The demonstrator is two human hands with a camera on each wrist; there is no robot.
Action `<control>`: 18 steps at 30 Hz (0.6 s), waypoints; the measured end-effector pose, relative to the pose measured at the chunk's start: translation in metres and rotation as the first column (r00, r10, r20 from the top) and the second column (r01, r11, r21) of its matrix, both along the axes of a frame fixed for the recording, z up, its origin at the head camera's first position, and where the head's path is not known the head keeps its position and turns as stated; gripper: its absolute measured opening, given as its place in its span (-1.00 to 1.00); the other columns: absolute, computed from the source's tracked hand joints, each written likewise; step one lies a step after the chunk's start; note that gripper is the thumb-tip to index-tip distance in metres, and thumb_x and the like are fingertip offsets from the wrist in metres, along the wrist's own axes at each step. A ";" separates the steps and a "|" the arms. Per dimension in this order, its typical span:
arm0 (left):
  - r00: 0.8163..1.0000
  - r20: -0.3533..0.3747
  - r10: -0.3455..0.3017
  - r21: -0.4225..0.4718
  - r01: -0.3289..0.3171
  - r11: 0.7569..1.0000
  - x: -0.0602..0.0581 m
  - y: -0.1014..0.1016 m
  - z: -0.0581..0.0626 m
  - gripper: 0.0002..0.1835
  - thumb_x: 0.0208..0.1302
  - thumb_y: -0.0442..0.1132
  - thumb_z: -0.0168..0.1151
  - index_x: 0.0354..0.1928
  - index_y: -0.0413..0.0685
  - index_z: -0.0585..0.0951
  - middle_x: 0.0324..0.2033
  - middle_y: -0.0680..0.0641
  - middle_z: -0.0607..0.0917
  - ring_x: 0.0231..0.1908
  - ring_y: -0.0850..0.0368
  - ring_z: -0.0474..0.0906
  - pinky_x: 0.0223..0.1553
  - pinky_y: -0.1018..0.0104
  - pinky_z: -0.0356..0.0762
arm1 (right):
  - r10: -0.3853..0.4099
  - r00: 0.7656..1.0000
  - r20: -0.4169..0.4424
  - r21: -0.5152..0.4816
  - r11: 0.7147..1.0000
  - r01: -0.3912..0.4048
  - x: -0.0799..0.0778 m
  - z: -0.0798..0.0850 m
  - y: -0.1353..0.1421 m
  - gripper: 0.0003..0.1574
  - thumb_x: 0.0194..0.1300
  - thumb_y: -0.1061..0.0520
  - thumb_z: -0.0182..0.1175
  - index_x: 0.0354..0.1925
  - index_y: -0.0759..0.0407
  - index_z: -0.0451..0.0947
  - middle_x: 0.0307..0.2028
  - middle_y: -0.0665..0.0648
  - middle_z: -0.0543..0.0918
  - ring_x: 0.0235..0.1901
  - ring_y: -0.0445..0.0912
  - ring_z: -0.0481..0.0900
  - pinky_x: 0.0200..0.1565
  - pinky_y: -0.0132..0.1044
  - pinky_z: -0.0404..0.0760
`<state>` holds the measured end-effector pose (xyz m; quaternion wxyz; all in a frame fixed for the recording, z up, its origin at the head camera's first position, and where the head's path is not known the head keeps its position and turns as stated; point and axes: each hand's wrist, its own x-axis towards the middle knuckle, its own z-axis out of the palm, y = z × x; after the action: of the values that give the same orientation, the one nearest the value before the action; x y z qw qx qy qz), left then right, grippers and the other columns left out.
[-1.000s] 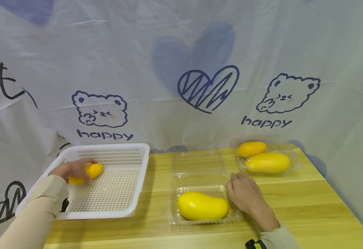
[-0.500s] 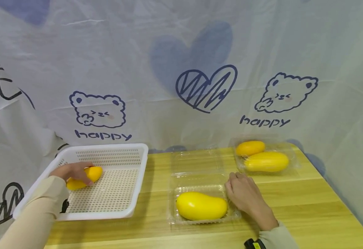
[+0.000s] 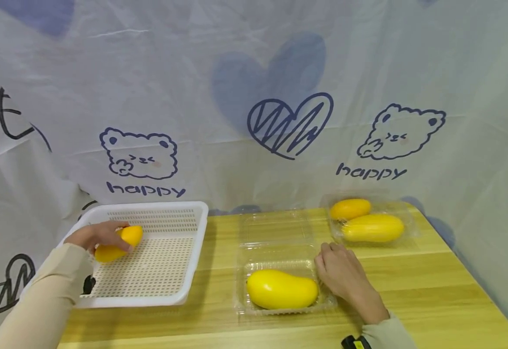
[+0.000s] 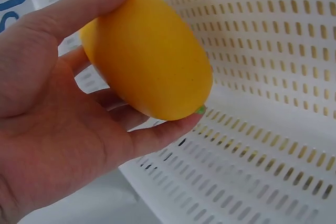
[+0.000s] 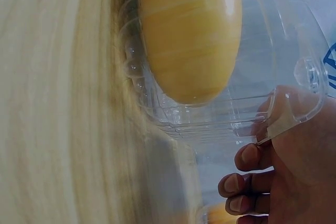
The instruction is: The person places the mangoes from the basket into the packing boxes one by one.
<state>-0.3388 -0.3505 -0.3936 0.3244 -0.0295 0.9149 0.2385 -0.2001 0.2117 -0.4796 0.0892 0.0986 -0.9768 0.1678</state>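
Observation:
My left hand [image 3: 103, 236] grips a yellow-orange mango [image 4: 152, 56] inside the left part of the white plastic basket [image 3: 179, 296]. Its thumb lies over one side of the fruit and the fingers curl round the other, with a small green stem tip at the lower end in the left wrist view. On the table, an open clear plastic clamshell box [image 3: 258, 264] contains a large yellow mango [image 3: 282, 289]. My right hand [image 3: 345, 274] holds this box by its right edge, its fingers curled and its thumb showing through the plastic in the right wrist view.
At the back right of the wooden table [image 3: 437, 291] stands another clear box [image 3: 336, 230] with a small orange-yellow fruit [image 3: 350, 209] and a long, faintly striped yellow fruit [image 3: 373, 228]. A printed cloth [image 3: 219, 169] hangs behind the table.
The mango in my left hand has risen slightly and tilted, its far end pointing higher. My right hand and the open box have stayed in place.

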 end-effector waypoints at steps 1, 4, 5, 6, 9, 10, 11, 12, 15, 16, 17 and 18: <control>1.000 -0.008 -0.017 -0.002 0.017 1.000 0.001 -0.001 0.002 0.10 0.25 -0.06 0.44 0.53 -0.39 -0.07 0.32 -0.61 0.18 0.18 -0.54 0.30 0.08 -0.49 0.42 | 0.001 1.000 0.004 -0.002 1.000 -0.001 0.000 0.000 -0.001 -0.68 0.51 0.19 -0.07 -0.46 0.08 0.32 -0.52 0.06 0.34 -0.45 -0.03 0.32 -0.29 -0.10 0.39; 0.999 -0.028 -0.031 0.004 0.031 1.000 0.004 -0.003 0.008 0.07 0.25 -0.03 0.44 0.52 -0.38 -0.02 0.21 -0.55 0.32 0.10 -0.46 0.39 0.00 -0.41 0.51 | 0.005 1.000 0.014 -0.005 1.000 -0.005 0.000 0.000 -0.003 -0.68 0.51 0.19 -0.07 -0.47 0.08 0.32 -0.53 0.06 0.33 -0.46 -0.03 0.30 -0.30 -0.12 0.38; 0.999 -0.037 -0.029 0.010 0.029 1.000 0.006 -0.004 0.010 0.06 0.25 -0.03 0.44 0.52 -0.37 -0.01 0.17 -0.52 0.36 0.07 -0.43 0.41 -0.03 -0.36 0.55 | 0.007 1.000 0.016 -0.006 1.000 -0.007 -0.001 0.000 -0.004 -0.68 0.51 0.19 -0.07 -0.47 0.08 0.32 -0.53 0.06 0.33 -0.46 -0.03 0.29 -0.30 -0.12 0.38; 0.999 -0.045 -0.025 0.017 0.026 1.000 0.007 -0.005 0.012 0.05 0.25 -0.02 0.44 0.53 -0.35 0.01 0.13 -0.49 0.40 0.04 -0.39 0.43 -0.07 -0.30 0.58 | 0.011 1.000 0.016 -0.006 1.000 -0.010 -0.001 0.000 -0.004 -0.68 0.51 0.19 -0.07 -0.47 0.08 0.32 -0.53 0.06 0.33 -0.46 -0.03 0.29 -0.30 -0.12 0.38; 0.997 -0.069 -0.028 0.045 0.031 0.998 0.012 -0.007 0.017 0.00 0.27 -0.02 0.42 0.52 -0.30 0.05 0.06 -0.41 0.43 -0.04 -0.30 0.45 -0.16 -0.13 0.62 | 0.023 1.000 0.011 -0.006 1.000 -0.023 -0.002 0.001 -0.006 -0.68 0.51 0.18 -0.08 -0.46 0.08 0.32 -0.52 0.06 0.34 -0.45 -0.03 0.31 -0.29 -0.10 0.40; 0.996 -0.079 -0.041 0.054 0.045 0.997 0.013 -0.007 0.017 -0.03 0.29 -0.02 0.41 0.51 -0.28 0.07 0.04 -0.38 0.44 -0.06 -0.27 0.45 -0.18 -0.07 0.61 | 0.026 1.000 0.008 -0.006 1.000 -0.026 -0.002 0.001 -0.007 -0.68 0.52 0.18 -0.08 -0.46 0.08 0.33 -0.52 0.06 0.35 -0.44 -0.02 0.33 -0.28 -0.08 0.42; 0.994 -0.091 -0.061 0.068 0.067 0.995 0.014 -0.007 0.019 -0.07 0.29 -0.01 0.40 0.48 -0.28 0.11 0.01 -0.37 0.44 -0.08 -0.25 0.46 -0.20 -0.03 0.61 | 0.029 1.000 0.003 -0.006 1.000 -0.029 -0.002 0.001 -0.007 -0.68 0.52 0.18 -0.09 -0.46 0.08 0.33 -0.51 0.06 0.35 -0.43 -0.02 0.36 -0.27 -0.06 0.44; 0.991 -0.105 -0.077 0.078 0.086 0.993 0.014 -0.006 0.019 -0.09 0.30 0.00 0.39 0.47 -0.26 0.12 0.00 -0.35 0.44 -0.10 -0.23 0.46 -0.22 0.01 0.60 | 0.028 1.000 -0.001 -0.006 1.000 -0.028 -0.001 0.002 -0.007 -0.68 0.52 0.18 -0.09 -0.45 0.08 0.33 -0.50 0.06 0.37 -0.41 -0.01 0.39 -0.25 -0.03 0.46; 0.975 -0.171 -0.141 0.100 0.159 0.982 0.015 0.000 0.021 -0.21 0.31 0.05 0.36 0.37 -0.21 0.23 -0.05 -0.27 0.46 -0.14 -0.15 0.46 -0.25 0.10 0.56 | 0.020 1.000 0.000 -0.009 1.000 -0.020 0.001 0.004 -0.005 -0.68 0.52 0.18 -0.10 -0.46 0.08 0.32 -0.50 0.07 0.38 -0.40 0.00 0.41 -0.22 0.00 0.46; 0.969 -0.194 -0.153 0.106 0.176 0.979 0.016 0.003 0.023 -0.24 0.31 0.06 0.36 0.35 -0.20 0.25 -0.06 -0.25 0.46 -0.15 -0.13 0.46 -0.25 0.12 0.55 | 0.016 1.000 0.001 -0.008 1.000 -0.016 0.001 0.004 -0.004 -0.67 0.51 0.19 -0.11 -0.46 0.08 0.32 -0.50 0.07 0.37 -0.40 0.00 0.40 -0.23 -0.01 0.45; 0.962 -0.217 -0.163 0.108 0.189 0.976 0.017 0.005 0.024 -0.24 0.31 0.07 0.36 0.34 -0.20 0.27 -0.06 -0.25 0.47 -0.15 -0.12 0.46 -0.24 0.13 0.55 | 0.015 1.000 0.005 -0.008 1.000 -0.014 0.002 0.005 -0.004 -0.67 0.51 0.19 -0.11 -0.47 0.08 0.31 -0.51 0.06 0.36 -0.41 -0.01 0.38 -0.25 -0.03 0.44; 0.956 -0.239 -0.167 0.100 0.195 0.976 0.018 0.008 0.025 -0.24 0.32 0.07 0.35 0.35 -0.21 0.28 -0.06 -0.24 0.49 -0.15 -0.11 0.47 -0.22 0.14 0.55 | 0.015 1.000 0.008 -0.009 1.000 -0.015 0.002 0.005 -0.004 -0.67 0.52 0.19 -0.11 -0.47 0.08 0.30 -0.51 0.06 0.35 -0.43 -0.02 0.36 -0.26 -0.05 0.42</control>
<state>-0.3211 -0.3427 -0.3684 0.2383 0.1023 0.9286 0.2653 -0.1978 0.2080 -0.4746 0.0847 0.1047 -0.9756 0.1733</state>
